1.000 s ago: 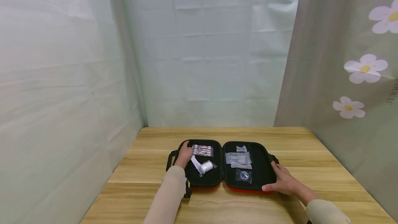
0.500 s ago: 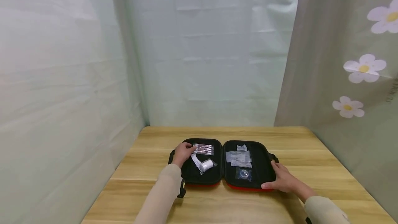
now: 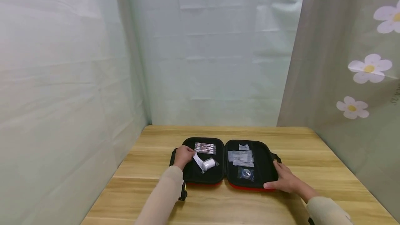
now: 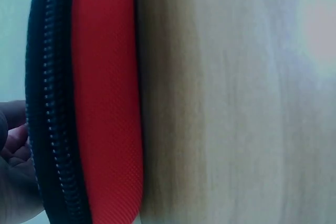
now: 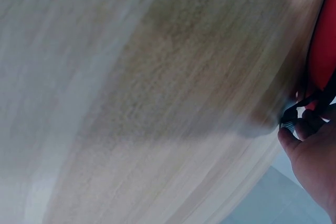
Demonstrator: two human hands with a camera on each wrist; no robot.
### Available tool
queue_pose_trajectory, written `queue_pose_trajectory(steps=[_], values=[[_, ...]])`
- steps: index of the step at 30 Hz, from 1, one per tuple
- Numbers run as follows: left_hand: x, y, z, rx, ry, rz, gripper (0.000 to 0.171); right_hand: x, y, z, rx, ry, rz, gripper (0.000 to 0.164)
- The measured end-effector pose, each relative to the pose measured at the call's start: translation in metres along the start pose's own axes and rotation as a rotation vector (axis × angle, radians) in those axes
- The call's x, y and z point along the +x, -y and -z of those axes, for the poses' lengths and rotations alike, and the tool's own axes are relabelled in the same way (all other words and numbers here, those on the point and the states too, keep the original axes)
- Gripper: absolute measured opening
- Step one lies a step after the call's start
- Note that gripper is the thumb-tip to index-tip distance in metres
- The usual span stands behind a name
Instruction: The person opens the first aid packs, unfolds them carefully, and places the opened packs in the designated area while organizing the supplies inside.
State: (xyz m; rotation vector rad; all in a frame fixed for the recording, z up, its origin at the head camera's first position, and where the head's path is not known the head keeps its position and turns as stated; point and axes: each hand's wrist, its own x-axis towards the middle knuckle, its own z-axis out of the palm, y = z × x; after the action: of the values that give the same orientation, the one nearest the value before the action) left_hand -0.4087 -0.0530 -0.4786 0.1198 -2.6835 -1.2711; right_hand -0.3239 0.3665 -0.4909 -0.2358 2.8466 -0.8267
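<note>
A red zip case (image 3: 200, 177) with a black lining lies open flat on the table, its two halves side by side. Over the left half, my left hand (image 3: 183, 156) pinches the upper end of a white paper strip (image 3: 198, 160). That strip runs down to a wrapped white roll of bandage (image 3: 209, 164). Just above lies a pack of thin sticks (image 3: 205, 148). At the case's right corner my right hand (image 3: 286, 180) grips the edge, thumb at the front and fingers by the black handle (image 3: 275, 157). The left wrist view shows my left hand (image 4: 16, 166) partly hidden behind the zipped rim.
In the right half lie several clear and white packets (image 3: 240, 156) and a blue-tinted packet with a round item (image 3: 246, 174). A wooden table (image 3: 237, 206) carries the case. Pale curtains (image 3: 215, 61) stand behind and on both sides.
My left hand has come off the case's left rim, moved inward and down past the stick pack, and taken the paper strip's end. My right hand has stayed at the corner.
</note>
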Motion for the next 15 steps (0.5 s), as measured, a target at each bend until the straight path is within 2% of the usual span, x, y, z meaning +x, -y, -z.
queue_pose_trajectory(steps=[5,10,15], values=[[0.002,0.005,0.003,-0.123,-0.018,0.010,0.010,0.000,0.001,0.000,0.005,0.000,-0.006,0.127],[-0.002,0.009,0.010,-0.125,0.001,0.006,0.011,0.000,0.004,0.001,0.006,0.003,-0.005,0.126],[-0.003,0.008,0.015,-0.167,0.002,0.043,0.010,-0.002,0.004,0.001,0.009,0.004,-0.003,0.127]])
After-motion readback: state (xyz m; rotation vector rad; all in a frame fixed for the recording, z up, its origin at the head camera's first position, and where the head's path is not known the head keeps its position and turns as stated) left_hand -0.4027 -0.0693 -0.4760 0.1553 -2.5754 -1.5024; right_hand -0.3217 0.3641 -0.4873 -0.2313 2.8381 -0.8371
